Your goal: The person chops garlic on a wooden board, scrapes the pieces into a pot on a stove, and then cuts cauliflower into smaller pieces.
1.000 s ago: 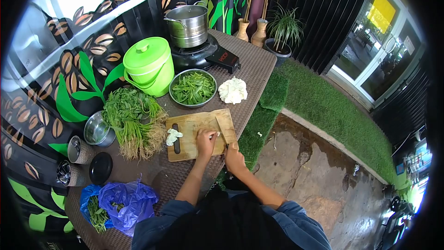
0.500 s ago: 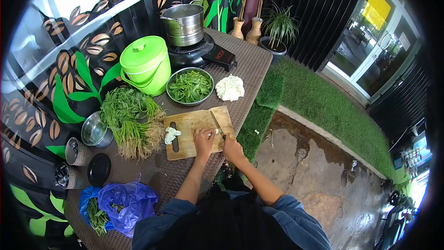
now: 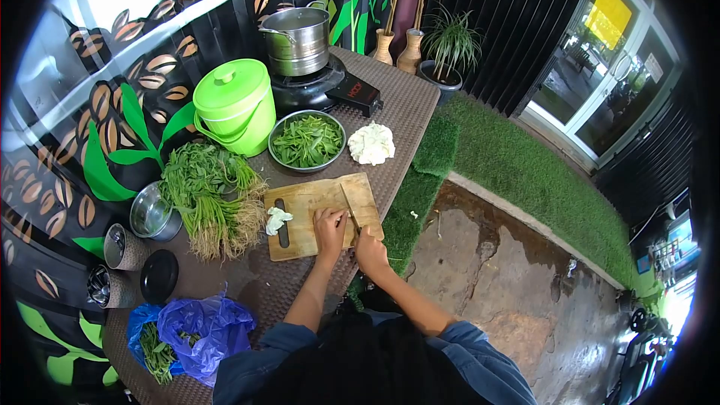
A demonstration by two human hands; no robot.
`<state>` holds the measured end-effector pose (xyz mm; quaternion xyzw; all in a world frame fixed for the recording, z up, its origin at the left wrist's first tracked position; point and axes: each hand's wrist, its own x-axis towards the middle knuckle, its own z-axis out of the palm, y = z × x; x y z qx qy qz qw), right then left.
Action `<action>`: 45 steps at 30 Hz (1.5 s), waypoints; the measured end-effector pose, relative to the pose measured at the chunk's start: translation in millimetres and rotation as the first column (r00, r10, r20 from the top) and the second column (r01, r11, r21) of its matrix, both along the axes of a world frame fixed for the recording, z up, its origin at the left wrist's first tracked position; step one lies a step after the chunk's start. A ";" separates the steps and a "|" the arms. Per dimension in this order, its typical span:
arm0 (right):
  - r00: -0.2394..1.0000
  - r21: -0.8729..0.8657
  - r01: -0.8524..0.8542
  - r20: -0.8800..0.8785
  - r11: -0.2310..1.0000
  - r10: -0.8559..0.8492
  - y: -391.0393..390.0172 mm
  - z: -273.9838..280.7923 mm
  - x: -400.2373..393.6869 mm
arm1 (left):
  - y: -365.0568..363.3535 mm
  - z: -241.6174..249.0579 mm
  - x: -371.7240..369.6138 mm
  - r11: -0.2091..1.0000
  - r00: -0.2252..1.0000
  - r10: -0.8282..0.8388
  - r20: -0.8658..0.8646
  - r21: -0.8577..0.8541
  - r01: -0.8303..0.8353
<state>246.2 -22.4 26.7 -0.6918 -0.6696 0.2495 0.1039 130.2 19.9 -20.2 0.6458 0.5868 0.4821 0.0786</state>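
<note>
On the wooden cutting board (image 3: 307, 206), my right hand (image 3: 370, 252) grips a knife (image 3: 349, 205) by its handle, the blade pointing away from me across the board. Just left of the blade, my left hand (image 3: 328, 232) presses curled fingers down around a small white piece of cauliflower, mostly hidden by the fingers. A pale leafy scrap (image 3: 277, 220) lies by the board's handle slot. Beyond the board sit a white cauliflower head (image 3: 371, 142) and a metal bowl of cut greens (image 3: 307, 141).
Rooted greens (image 3: 206, 195) are piled left of the board, beside a metal bowl (image 3: 154, 214). Behind stand a lidded green bucket (image 3: 234, 105) and a steel pot (image 3: 298, 43) on a gas stove (image 3: 315, 90). Blue plastic bags (image 3: 202, 334) lie at the near left. The table's right edge is close.
My right hand has drawn slightly back toward me and the knife has come down closer to my left fingers. The white piece at the left fingertips shows less now.
</note>
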 end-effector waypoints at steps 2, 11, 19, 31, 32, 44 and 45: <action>0.999 -0.013 0.030 -0.018 0.999 -0.030 8.2 -4.9 -0.1 | 3.6 -4.3 0.0 1.000 1.000 0.013 -0.013 0.007 -0.013; 1.000 0.070 0.010 0.004 0.998 -0.010 6.4 -11.9 -4.3 | 3.2 -2.1 -2.9 1.000 0.999 0.006 0.054 -0.008 -0.006; 1.000 0.040 -0.009 0.007 0.999 0.009 0.5 5.6 -4.7 | 0.2 -1.3 -0.6 0.993 0.974 0.053 0.221 -0.114 -0.029; 0.999 0.109 0.005 0.042 0.994 -0.010 7.8 -14.5 -11.5 | -0.8 4.6 -1.7 1.000 0.999 0.024 0.033 0.008 -0.024; 0.999 0.109 0.004 0.043 0.994 -0.009 15.3 -12.7 -9.4 | 0.4 3.5 -1.7 1.000 0.999 0.026 0.042 0.011 -0.026; 0.999 0.186 -0.037 0.034 0.982 0.031 21.8 -8.4 -9.2 | 1.6 -4.5 -2.9 0.999 0.998 0.040 0.044 0.006 -0.040; 0.999 0.183 -0.032 0.031 0.983 0.027 19.2 -6.0 -7.2 | 1.4 -6.0 -2.7 0.999 0.998 0.053 0.045 -0.007 -0.053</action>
